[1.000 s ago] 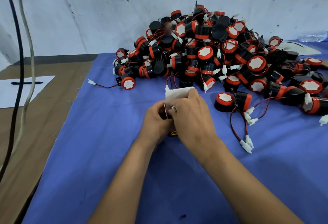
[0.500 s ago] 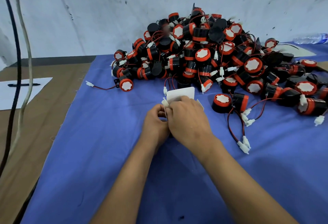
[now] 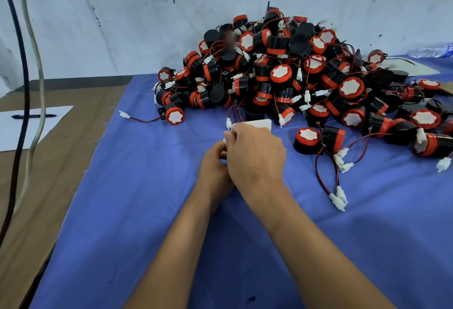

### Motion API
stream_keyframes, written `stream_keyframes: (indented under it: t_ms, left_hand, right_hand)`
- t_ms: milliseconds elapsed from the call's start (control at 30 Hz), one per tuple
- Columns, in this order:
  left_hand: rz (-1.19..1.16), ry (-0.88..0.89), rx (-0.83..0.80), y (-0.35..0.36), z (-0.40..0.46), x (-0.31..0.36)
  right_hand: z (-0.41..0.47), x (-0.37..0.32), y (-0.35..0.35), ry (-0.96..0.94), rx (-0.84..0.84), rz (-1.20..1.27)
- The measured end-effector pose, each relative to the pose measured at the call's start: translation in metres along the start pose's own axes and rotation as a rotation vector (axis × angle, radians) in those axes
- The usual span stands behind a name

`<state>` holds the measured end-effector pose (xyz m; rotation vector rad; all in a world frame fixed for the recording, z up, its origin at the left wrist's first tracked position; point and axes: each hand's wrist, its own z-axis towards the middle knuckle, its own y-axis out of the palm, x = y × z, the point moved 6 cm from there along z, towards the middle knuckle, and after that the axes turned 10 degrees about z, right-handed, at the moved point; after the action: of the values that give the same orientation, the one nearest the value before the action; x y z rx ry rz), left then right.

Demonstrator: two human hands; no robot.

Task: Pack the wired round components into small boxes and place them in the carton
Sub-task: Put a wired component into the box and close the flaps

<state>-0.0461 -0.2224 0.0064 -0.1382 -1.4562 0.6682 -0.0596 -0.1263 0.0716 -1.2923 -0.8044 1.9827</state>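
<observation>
A scuffed white wall (image 3: pixel 122 14) backs a table under blue cloth (image 3: pixel 147 210), bare brown board (image 3: pixel 61 161) at its left. The heap of wired round components (image 3: pixel 294 76) fills the far right. Both hands, left hand (image 3: pixel 215 169) and right hand (image 3: pixel 255 159), curl around a small white box (image 3: pixel 257 124) just before the heap.

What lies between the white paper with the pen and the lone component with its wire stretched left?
In the head view, between paper and lone component: brown tabletop, then blue cloth edge.

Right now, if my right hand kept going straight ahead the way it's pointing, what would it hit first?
Probably the small white box that the right hand already holds, then the heap of round parts behind it; depth is hard to judge.
</observation>
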Motion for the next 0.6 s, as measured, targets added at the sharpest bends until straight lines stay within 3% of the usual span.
stream_keyframes:
  t_ms: [167,367,600]
  left_hand:
    - [0.013,0.006,0.004,0.001,0.000,0.001]
    - [-0.141,-0.117,-0.020,0.005,-0.003,-0.007]
    - [-0.139,-0.098,-0.037,0.005,-0.003,-0.005]
  right_hand:
    - [0.001,0.003,0.002,0.022,-0.027,0.029]
    - [0.003,0.029,-0.002,0.098,-0.043,0.277]
    - [-0.005,0.032,0.001,0.020,-0.039,0.373]
